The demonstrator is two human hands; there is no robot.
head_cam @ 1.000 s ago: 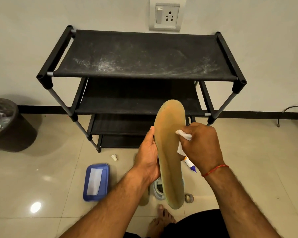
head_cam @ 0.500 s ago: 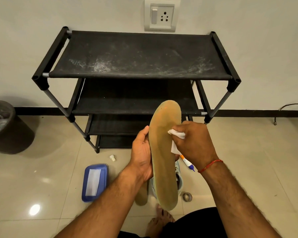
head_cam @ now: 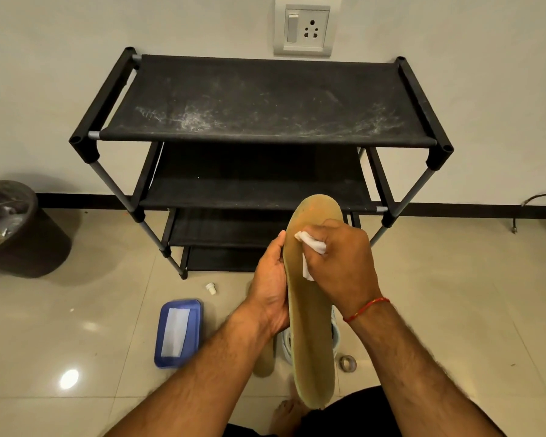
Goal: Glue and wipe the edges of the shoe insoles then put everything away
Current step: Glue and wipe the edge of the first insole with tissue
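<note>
- Left hand [head_cam: 270, 288]: grips the tan insole [head_cam: 311, 329] by its left edge, upright before the shoe rack [head_cam: 265, 99].
- Right hand [head_cam: 341, 263]: presses a white tissue [head_cam: 312, 247] against the insole's upper part.
- Floor: blue box [head_cam: 178, 332], white cap [head_cam: 211, 287].

You have two tan foam shoe insoles in view: one upright insole [head_cam: 311, 326] and a second flat insole [head_cam: 263, 361] on the floor, mostly hidden. You have one crumpled white tissue [head_cam: 311, 247], one blue rectangular plastic lid [head_cam: 178, 332], one small white screw cap [head_cam: 211, 287], one grey tape roll [head_cam: 347, 363], one pale sneaker [head_cam: 286, 342], one black four-shelf fabric rack [head_cam: 265, 99], one dark round waste bin [head_cam: 22, 234] and one white wall socket plate [head_cam: 304, 26].
</note>
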